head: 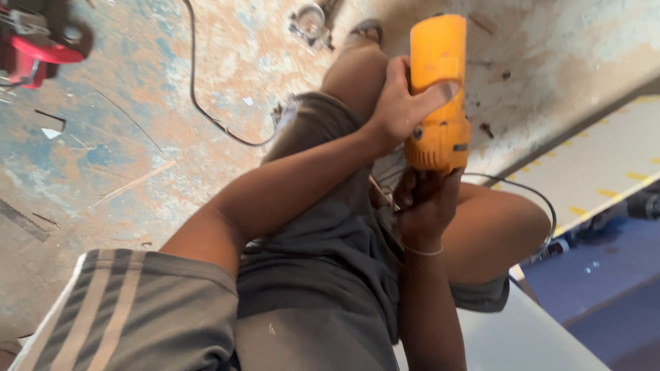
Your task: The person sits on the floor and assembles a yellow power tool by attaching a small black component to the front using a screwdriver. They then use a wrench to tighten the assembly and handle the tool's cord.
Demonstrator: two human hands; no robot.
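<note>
Nearest the camera, a grey striped sleeve (130, 302) and grey shorts (330, 275); the person is seated, knees up, over a worn concrete floor (137, 137) blotched with blue and rust-coloured stains. At the right, a pale white slab (509, 336) sits by the thigh, and beyond it runs a light panel with yellow dashes (598, 165) along its edge, dark blue ground beneath.

Up at the knees is the yellow power tool (438, 89), held upright between the legs. The left hand (402, 103) is wrapped round its body, thumb lying across the yellow casing, fingers clamped tight on it. The right hand (426, 206) comes in from below at the tool's base, fingers curled and closed there; just what it pinches I cannot tell, it lies in shadow.

A black cord (543, 213) loops out round the right knee. Farther out, another black cable (206, 110) snakes across the floor. At the far left, a red machine (38, 41); at the top, a small metal fitting (309, 20) beside a sandalled foot (364, 31).
</note>
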